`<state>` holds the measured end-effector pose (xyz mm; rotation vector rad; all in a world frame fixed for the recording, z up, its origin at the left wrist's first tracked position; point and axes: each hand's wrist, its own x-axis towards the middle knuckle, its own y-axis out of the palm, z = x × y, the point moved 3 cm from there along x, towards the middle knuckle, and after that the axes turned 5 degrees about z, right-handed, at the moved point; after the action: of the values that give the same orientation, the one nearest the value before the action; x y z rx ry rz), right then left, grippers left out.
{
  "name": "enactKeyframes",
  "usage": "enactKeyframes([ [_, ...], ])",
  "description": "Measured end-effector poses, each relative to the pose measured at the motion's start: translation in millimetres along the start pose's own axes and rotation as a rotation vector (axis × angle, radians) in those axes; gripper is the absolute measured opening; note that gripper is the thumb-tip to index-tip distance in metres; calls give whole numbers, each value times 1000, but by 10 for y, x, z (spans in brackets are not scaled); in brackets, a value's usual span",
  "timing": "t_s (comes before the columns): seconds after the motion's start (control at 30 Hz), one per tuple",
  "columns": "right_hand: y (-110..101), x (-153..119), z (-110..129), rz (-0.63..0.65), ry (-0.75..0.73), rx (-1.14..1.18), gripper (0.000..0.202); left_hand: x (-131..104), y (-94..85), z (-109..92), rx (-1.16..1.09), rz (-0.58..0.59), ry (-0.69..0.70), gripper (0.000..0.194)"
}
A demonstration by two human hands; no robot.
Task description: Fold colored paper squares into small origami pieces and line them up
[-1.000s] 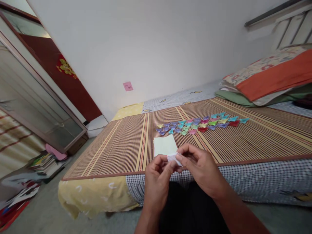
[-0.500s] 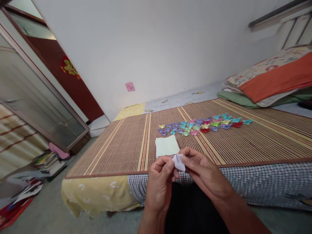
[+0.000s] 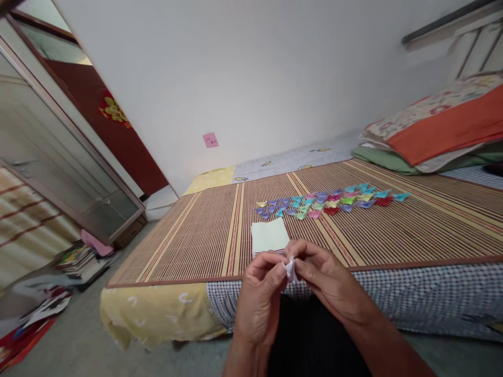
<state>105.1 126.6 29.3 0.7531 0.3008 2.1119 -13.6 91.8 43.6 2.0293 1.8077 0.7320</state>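
Note:
Between my fingertips is a small folded piece of pale lilac-white paper [image 3: 290, 269], partly hidden by the fingers. My left hand [image 3: 262, 288] pinches its left side with thumb and forefinger. From the right, my right hand [image 3: 322, 275] grips the other side the same way. Just behind my hands lies a stack of square paper [image 3: 269, 235], its top sheet pale green. Farther back, several small folded paper shapes [image 3: 331, 210] in blue, purple, pink, red, green and yellow stand in slanting rows on the striped mat [image 3: 188, 235].
The mat covers a bed with a yellow and checked sheet [image 3: 157, 311]. Folded bedding [image 3: 444, 125] is piled at the back right. A pink note [image 3: 210, 140] is on the wall. Books [image 3: 80, 262] sit on the left, near a glazed door [image 3: 70, 136].
The folded paper has turned and narrowed between my fingers, its flat face no longer showing. Both hands have drawn closer around it. The paper shapes and stack stay put.

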Motion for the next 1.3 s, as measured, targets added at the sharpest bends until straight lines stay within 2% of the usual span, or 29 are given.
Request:
enactKeyframes([
  [0.13, -33, 4, -27, -24, -5, -6, 11, -26, 43, 29, 29, -56, 5, 24],
  [0.3, -48, 23, -18, -122, -45, -72, 17, -21, 30, 35, 84, -81, 42, 31],
  [0.47, 15, -28, 108, -96, -99, -257, 13, -39, -41, -1, 176, -92, 64, 36],
  [0.57, 33, -91, 172, -90, -108, -354, 18, -54, -80, -41, 264, -150, 103, 33],
  [0.67, 37, -126, 175, -76, -57, -371, 21, -70, -93, -81, 363, -224, 173, 33],
  [0.83, 53, -127, 138, -158, -29, -387, 13, -101, -87, -97, 461, -286, 263, 25],
  [1.0, 100, -142, 141, -164, -61, -517, 10, -147, -91, -123, 636, -277, 342, 12],
  [1.17, 93, -135, 160, -211, -114, -573, 5, -184, -91, -108, 717, -164, 345, 4],
  [1.23, 92, -133, 168, -221, -129, -567, 7, -184, -86, -102, 743, -143, 339, 7],
  [1.3, 90, -137, 179, -240, -140, -552, 7, -169, -86, -99, 671, -161, 297, 21],
])
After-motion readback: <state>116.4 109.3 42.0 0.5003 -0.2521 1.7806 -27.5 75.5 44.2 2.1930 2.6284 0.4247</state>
